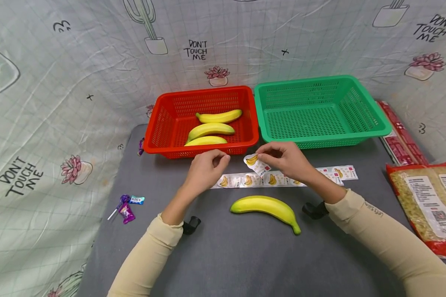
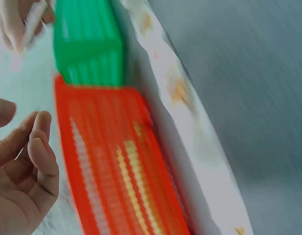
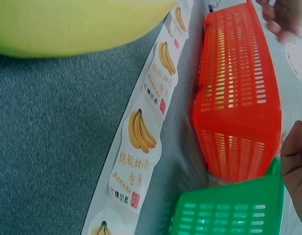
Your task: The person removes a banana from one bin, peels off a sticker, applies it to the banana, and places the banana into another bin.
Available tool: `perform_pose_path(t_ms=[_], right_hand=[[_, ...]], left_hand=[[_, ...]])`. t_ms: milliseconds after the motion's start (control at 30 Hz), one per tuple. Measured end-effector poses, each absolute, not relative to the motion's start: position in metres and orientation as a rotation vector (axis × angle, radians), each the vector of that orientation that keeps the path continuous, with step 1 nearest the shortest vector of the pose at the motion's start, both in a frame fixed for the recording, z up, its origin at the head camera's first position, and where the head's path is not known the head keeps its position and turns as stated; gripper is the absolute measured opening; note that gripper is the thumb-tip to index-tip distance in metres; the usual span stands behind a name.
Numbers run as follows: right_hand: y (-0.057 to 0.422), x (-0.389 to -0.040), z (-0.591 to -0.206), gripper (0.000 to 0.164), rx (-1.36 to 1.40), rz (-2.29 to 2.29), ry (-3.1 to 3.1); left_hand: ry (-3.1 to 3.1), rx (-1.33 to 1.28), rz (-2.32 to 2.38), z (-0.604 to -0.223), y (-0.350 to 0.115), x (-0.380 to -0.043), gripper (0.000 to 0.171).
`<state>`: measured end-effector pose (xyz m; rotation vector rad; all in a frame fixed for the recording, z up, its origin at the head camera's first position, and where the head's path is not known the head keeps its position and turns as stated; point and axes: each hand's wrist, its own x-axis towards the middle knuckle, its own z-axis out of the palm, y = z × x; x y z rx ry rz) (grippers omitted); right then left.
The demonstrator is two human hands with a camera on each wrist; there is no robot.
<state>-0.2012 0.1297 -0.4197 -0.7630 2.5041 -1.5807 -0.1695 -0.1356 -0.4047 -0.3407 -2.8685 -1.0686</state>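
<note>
My right hand [image 1: 288, 160] pinches a white banana sticker [image 1: 257, 164] by its edge, above the strip of stickers. To its left, my left hand [image 1: 207, 170] is raised near the red basket's front; in the left wrist view its fingers [image 2: 42, 147] are loosely bent, with nothing between them and the thumb. The sticker strip [image 1: 248, 180] lies across the table behind a single yellow banana [image 1: 265, 205]. Each sticker shows a banana picture with printed text, clear in the right wrist view on one sticker [image 3: 135, 156].
A red basket [image 1: 159, 119] at the back holds 3 bananas. Beside it stands a green basket [image 1: 379, 119]. Wrapped sweets [image 1: 126, 212] and a lollipop [image 1: 124, 199] lie at left. A grain bag [image 1: 423, 202] and a red package [image 1: 403, 134] lie at right.
</note>
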Motion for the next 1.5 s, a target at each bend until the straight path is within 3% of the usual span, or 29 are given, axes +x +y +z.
perform_pose_path(t_ms=[267, 867, 1233, 1500], right_hand=[[0.127, -0.200, -0.423, 0.017, -0.757, -1.534, 2.490], [0.125, -0.198, -0.422, 0.015, -0.809, -1.493, 2.497], [0.158, -0.191, -0.402, 0.040, -0.738, -1.422, 2.535], [0.174, -0.174, -0.415, 0.030, -0.687, -1.378, 2.481]], left_hand=[[-2.852, -0.459, -1.287, -0.398, -0.106, -0.167, 0.020], [-2.873, -0.495, -1.333, -0.403, -0.100, -0.171, 0.014], [-2.767, -0.471, -1.443, -0.403, -0.097, -0.166, 0.014], [-2.684, -0.482, -1.600, -0.403, -0.089, -0.159, 0.017]])
